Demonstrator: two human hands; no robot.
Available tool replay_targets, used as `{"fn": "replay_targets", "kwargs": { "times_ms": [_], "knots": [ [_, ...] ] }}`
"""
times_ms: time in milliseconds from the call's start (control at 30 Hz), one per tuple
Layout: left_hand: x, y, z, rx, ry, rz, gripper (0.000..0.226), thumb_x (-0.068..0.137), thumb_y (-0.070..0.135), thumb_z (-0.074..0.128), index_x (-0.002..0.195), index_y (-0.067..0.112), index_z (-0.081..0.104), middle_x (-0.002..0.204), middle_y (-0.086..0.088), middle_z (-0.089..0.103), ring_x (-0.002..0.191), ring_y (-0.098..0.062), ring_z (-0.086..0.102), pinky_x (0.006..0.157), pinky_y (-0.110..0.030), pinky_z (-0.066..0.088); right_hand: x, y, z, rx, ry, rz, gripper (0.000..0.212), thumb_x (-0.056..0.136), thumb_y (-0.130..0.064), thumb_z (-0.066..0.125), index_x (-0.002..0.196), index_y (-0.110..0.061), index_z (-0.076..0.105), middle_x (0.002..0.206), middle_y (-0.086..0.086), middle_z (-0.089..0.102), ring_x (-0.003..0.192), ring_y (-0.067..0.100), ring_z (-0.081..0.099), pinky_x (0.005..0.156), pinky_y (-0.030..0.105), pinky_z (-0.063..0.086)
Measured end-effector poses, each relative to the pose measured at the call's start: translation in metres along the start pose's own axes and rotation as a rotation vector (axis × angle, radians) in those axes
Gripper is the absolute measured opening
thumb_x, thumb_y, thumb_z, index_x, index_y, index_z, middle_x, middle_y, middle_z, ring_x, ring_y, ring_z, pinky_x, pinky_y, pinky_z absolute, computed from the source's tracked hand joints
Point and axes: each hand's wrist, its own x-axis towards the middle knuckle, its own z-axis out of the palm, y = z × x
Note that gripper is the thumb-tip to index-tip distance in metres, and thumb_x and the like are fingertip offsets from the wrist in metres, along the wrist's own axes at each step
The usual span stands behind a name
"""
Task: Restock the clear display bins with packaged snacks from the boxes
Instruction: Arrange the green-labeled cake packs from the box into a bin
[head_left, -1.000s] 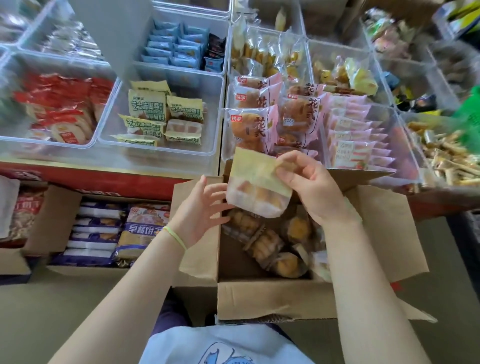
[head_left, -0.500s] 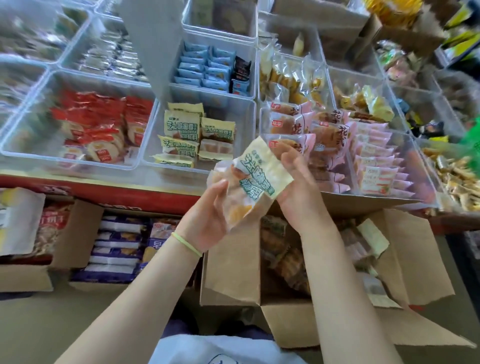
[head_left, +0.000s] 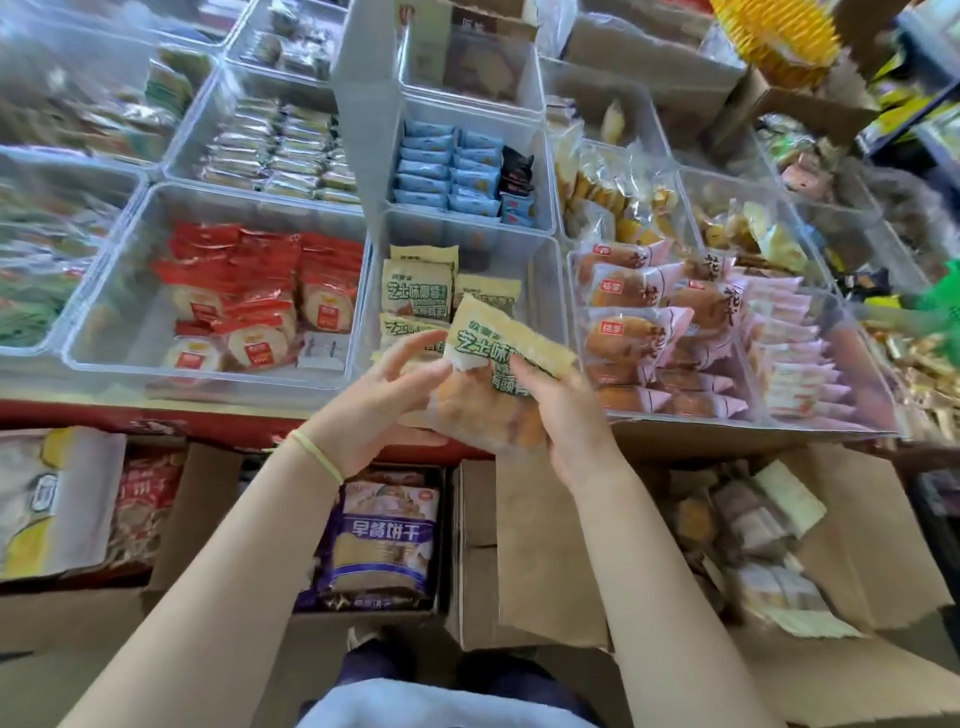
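A yellow-and-clear snack packet (head_left: 498, 358) with green lettering is held between both hands, just over the front wall of a clear bin (head_left: 550, 291) that holds a few matching packets (head_left: 418, 283). My left hand (head_left: 387, 395) grips its left side. My right hand (head_left: 563, 410) grips its right side from below. An open cardboard box (head_left: 550, 561) with more clear packets of cakes (head_left: 748, 525) stands on the floor under my right arm.
Neighbouring clear bins hold red packets (head_left: 249, 296), blue packets (head_left: 447, 171) and pink bread packets (head_left: 649, 332). On the floor at the left stand boxes with purple biscuit bags (head_left: 384, 540) and other bags (head_left: 57, 499). A red shelf edge (head_left: 130, 421) runs below the bins.
Both hands have carried the packet up from the box and forward to the front of the bin with matching packets; my left hand took hold of it on the way.
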Motion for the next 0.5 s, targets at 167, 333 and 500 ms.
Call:
{"fn": "replay_targets", "kwargs": {
  "times_ms": [167, 333, 500],
  "knots": [
    [0.016, 0.004, 0.013, -0.007, 0.046, -0.03, 0.053, 0.083, 0.017, 0.076, 0.13, 0.022, 0.05, 0.12, -0.008, 0.069, 0.104, -0.028, 0.07, 0.08, -0.056, 0.058, 0.002, -0.001, 0.008, 0.073, 0.03, 0.05, 0.02, 0.093, -0.024, 0.067, 0.107, -0.013, 0.075, 0.108, 0.008, 0.076, 0.107, 0.028, 0.07, 0.099, 0.053, 0.052],
    [0.023, -0.008, 0.01, -0.098, -0.012, -0.014, 0.06, 0.078, 0.014, 0.077, 0.13, 0.004, 0.049, 0.125, -0.014, 0.066, 0.114, -0.034, 0.064, 0.095, -0.052, 0.052, 0.011, -0.004, -0.005, 0.013, 0.067, 0.021, 0.017, 0.099, -0.02, 0.062, 0.105, -0.008, 0.072, 0.103, 0.012, 0.076, 0.1, 0.029, 0.073, 0.094, 0.053, 0.056],
    [0.031, -0.008, 0.02, -0.197, 0.111, 0.001, 0.048, 0.09, 0.019, 0.069, 0.133, 0.009, 0.049, 0.119, -0.008, 0.069, 0.115, -0.03, 0.064, 0.092, -0.06, 0.051, 0.019, 0.0, 0.005, -0.038, 0.1, -0.028, 0.027, 0.089, -0.047, 0.07, 0.102, -0.022, 0.073, 0.099, -0.005, 0.077, 0.096, 0.013, 0.072, 0.088, 0.039, 0.059]
  ]
}}
